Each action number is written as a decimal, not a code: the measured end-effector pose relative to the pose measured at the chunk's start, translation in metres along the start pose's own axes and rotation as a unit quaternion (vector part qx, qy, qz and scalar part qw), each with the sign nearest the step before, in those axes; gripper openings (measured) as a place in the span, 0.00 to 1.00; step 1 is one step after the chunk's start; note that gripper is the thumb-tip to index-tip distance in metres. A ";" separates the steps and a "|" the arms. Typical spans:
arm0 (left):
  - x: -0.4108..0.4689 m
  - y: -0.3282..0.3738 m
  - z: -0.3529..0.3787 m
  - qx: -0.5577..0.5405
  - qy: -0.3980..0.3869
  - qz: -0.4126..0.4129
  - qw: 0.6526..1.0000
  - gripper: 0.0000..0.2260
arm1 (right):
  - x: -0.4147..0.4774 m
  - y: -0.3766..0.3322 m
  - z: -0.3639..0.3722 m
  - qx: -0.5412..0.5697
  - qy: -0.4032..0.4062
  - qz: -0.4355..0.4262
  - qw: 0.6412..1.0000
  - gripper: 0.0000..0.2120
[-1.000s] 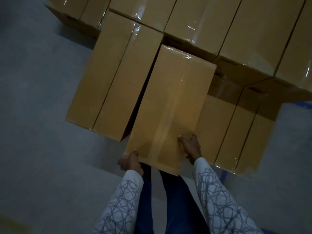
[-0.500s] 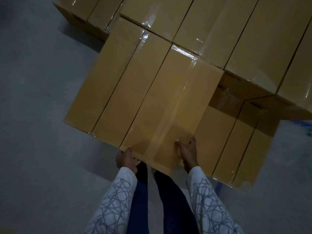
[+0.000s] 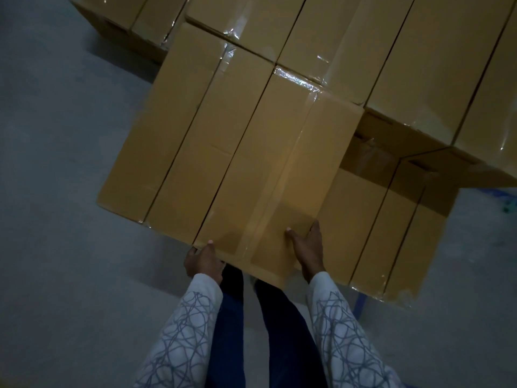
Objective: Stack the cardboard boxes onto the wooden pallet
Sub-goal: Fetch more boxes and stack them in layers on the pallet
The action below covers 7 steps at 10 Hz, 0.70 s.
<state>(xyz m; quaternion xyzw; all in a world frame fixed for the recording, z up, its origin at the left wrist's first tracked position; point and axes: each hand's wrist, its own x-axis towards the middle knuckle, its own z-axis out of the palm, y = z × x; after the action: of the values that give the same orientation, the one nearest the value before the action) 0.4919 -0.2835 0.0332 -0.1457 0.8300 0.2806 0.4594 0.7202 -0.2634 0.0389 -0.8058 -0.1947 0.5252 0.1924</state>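
My left hand point(image 3: 202, 261) grips the near left corner of the box point(image 3: 279, 169), thumb on top. My right hand point(image 3: 307, 252) holds its near right edge, thumb on top, fingers down the side. Box lies flush against the neighbour box point(image 3: 181, 135), above the lower boxes point(image 3: 377, 219).

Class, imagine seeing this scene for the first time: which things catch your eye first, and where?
The taped box at centre stands out first, set close beside a neighbouring box on its left. The left hand and right hand hold its near corners. A taller stack of boxes fills the upper right.
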 end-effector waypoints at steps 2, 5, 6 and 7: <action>0.018 -0.001 -0.013 -0.034 0.056 0.015 0.998 0.13 | 0.018 -0.025 -0.012 0.034 0.011 0.010 0.999 0.41; 0.019 -0.009 -0.014 -0.297 0.062 -0.076 0.950 0.17 | 0.074 -0.081 -0.020 -0.006 0.053 -0.034 0.998 0.53; 0.019 -0.002 -0.010 -0.308 0.062 -0.098 0.944 0.18 | 0.074 -0.074 -0.020 -0.013 0.050 -0.038 0.998 0.56; 0.011 0.005 -0.014 -0.255 0.067 -0.088 0.961 0.09 | 0.075 -0.074 -0.020 -0.017 0.036 -0.036 0.999 0.52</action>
<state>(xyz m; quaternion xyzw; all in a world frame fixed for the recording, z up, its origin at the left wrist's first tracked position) 0.4745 -0.2879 0.0317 -0.3488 0.7437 0.4313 0.3732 0.7585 -0.1644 0.0267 -0.8199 -0.2259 0.4848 0.2042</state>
